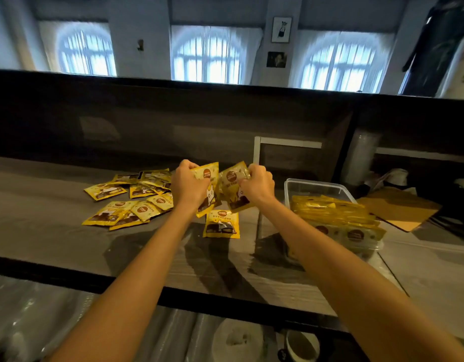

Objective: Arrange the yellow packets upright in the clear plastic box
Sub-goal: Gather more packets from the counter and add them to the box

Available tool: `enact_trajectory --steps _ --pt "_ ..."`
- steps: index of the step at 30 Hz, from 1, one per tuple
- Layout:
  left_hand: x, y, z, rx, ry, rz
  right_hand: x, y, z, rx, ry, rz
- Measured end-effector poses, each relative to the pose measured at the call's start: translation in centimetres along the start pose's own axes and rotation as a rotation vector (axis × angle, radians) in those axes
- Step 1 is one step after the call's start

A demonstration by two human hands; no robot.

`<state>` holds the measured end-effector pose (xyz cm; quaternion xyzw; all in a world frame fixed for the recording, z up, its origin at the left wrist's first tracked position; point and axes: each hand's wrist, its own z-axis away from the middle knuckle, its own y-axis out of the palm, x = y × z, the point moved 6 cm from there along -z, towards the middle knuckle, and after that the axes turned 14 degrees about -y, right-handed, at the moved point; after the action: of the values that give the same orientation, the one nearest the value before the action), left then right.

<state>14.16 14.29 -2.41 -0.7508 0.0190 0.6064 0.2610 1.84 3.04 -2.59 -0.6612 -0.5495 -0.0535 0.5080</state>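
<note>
My left hand (187, 185) grips a yellow packet (208, 176) lifted above the table. Close beside it, my right hand (257, 182) grips a second yellow packet (232, 184); the two packets nearly touch. One more yellow packet (221, 223) lies flat on the table just below both hands. A loose pile of several yellow packets (132, 198) lies flat to the left. The clear plastic box (317, 186) stands to the right and holds a row of several packets (335, 215) standing on edge.
The grey wooden table (55, 231) has a dark front edge and a dark back wall. A brown cardboard sheet (400, 207) lies right of the box. Plastic-wrapped items sit below the table's front edge.
</note>
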Motion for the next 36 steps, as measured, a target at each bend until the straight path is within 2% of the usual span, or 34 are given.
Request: enact_trajectory --steps 4,8,12,16,21,28,32,36 --pt "-4.0 0.6 1.6 -0.013 0.18 0.032 1.2 -5.0 -0.9 -0.199 -0.079 -0.04" --pt "-7.3 2.4 3.2 0.011 0.299 0.015 0.0 -10.3 -1.1 -0.352 -0.061 0.008" --pt "-9.6 5.4 4.7 0.086 0.372 0.078 -3.1 -14.5 -0.7 -0.412 -0.003 -0.004" --pt "-11.2 9.4 6.6 0.245 0.421 0.11 -7.0 -17.4 -0.2 -0.409 0.076 0.019" --pt "-11.5 14.3 7.8 0.462 0.396 0.094 -11.2 -18.2 0.6 -0.311 0.13 -0.056" --pt "-9.4 17.5 7.8 0.659 0.287 -0.054 -13.5 -16.0 0.9 -0.025 0.152 -0.239" --pt "-8.6 18.2 8.0 0.778 0.292 -0.17 -13.8 -15.1 1.4 0.092 0.145 -0.225" --pt "-7.7 19.3 8.2 0.848 0.356 -0.431 -14.0 -14.7 1.9 0.234 0.092 -0.091"
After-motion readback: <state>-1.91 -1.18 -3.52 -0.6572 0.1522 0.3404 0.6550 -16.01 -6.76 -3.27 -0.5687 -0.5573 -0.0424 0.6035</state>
